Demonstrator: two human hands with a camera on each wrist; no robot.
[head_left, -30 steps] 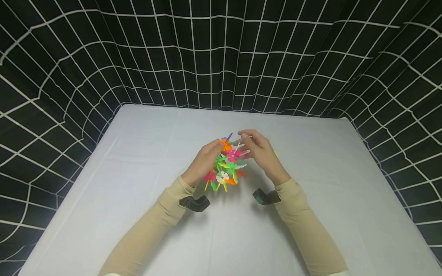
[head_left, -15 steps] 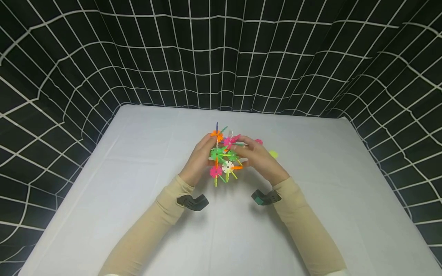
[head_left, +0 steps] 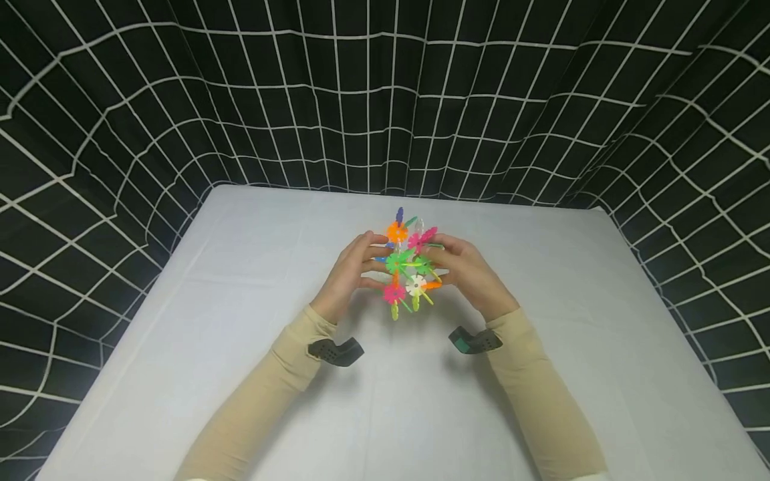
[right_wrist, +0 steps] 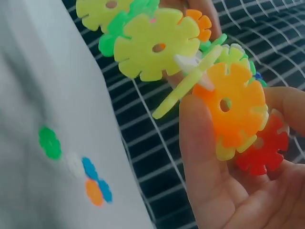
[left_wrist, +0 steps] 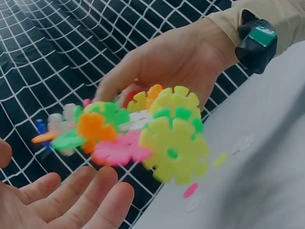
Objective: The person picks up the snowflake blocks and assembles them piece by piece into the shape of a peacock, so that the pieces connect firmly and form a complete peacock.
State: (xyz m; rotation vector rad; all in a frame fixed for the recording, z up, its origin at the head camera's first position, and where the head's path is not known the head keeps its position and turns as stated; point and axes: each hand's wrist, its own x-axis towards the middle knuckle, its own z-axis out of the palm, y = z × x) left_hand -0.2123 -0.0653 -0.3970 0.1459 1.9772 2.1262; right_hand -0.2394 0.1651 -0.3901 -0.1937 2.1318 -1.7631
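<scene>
A cluster of joined notched discs [head_left: 397, 264] in orange, pink, green, white and yellow is held up between both hands in the head view. The right hand [head_left: 472, 277] grips its right side; in the right wrist view the thumb and fingers of this hand [right_wrist: 205, 162] lie round an orange disc [right_wrist: 238, 112] and a red disc [right_wrist: 264, 148]. At the left side is the left hand [head_left: 349, 274], its fingers spread and loosely bent. The left wrist view shows these fingers [left_wrist: 81, 195] open close below the pink disc [left_wrist: 121, 149], without a clear grip.
Loose discs lie on the white tabletop [head_left: 385, 414]: a pink one [left_wrist: 190, 191], a yellow one [left_wrist: 220, 160] and whitish ones in the left wrist view; a green one [right_wrist: 50, 142], an orange one [right_wrist: 94, 192] and blue ones in the right wrist view. Black grid-patterned cloth [head_left: 385, 100] surrounds the table.
The right hand, apart from the cluster's right side a second ago, has closed on it. Cluster and right hand have shifted right since half a second ago, and the left hand's fingers have loosened.
</scene>
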